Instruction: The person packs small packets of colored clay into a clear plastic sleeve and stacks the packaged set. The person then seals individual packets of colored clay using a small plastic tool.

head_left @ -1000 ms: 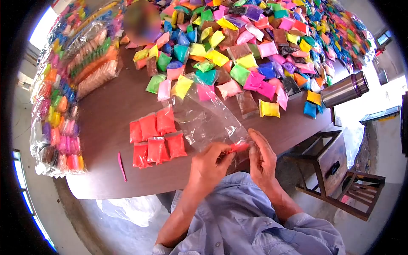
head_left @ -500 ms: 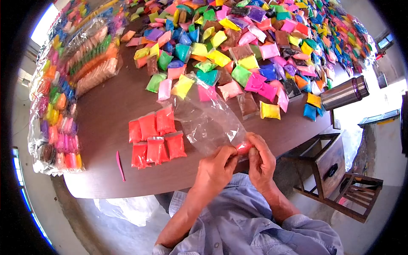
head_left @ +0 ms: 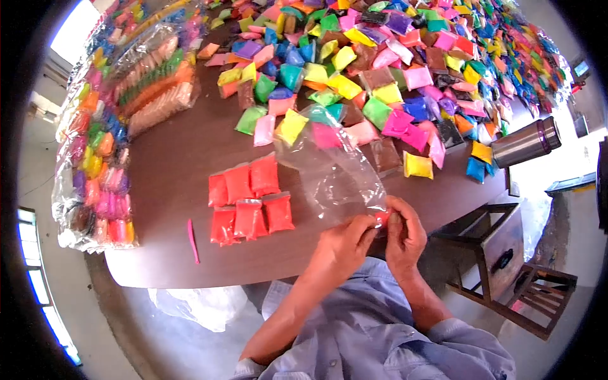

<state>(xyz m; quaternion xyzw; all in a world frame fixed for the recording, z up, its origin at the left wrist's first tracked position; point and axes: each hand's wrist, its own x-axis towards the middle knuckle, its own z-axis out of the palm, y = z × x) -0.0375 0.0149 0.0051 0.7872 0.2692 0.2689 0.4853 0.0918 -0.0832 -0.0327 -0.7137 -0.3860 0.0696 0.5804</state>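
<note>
My left hand (head_left: 345,246) and my right hand (head_left: 406,235) are close together at the table's front edge, fingers closed. Between their fingertips shows a small red packet (head_left: 381,218), mostly covered by the fingers. A large clear plastic bag (head_left: 339,187) stretches away from the fingertips across the tabletop, its near end at the left fingers and the packet. Whether the packet is inside the bag's near end cannot be seen. Left of the bag, several red packets (head_left: 250,219) lie in two rows. Further left is a thin pink plastic tool (head_left: 192,240).
A big heap of colourful packets (head_left: 380,95) covers the back of the brown table (head_left: 164,183). Clear bags of packed colours (head_left: 95,171) line the left side. A steel flask (head_left: 525,142) lies at the right edge. A wooden stool (head_left: 500,253) is on the floor at right.
The view has shifted, so everything appears further right. My hands stay at the bag's near end, and less of the red packet shows between the fingers.
</note>
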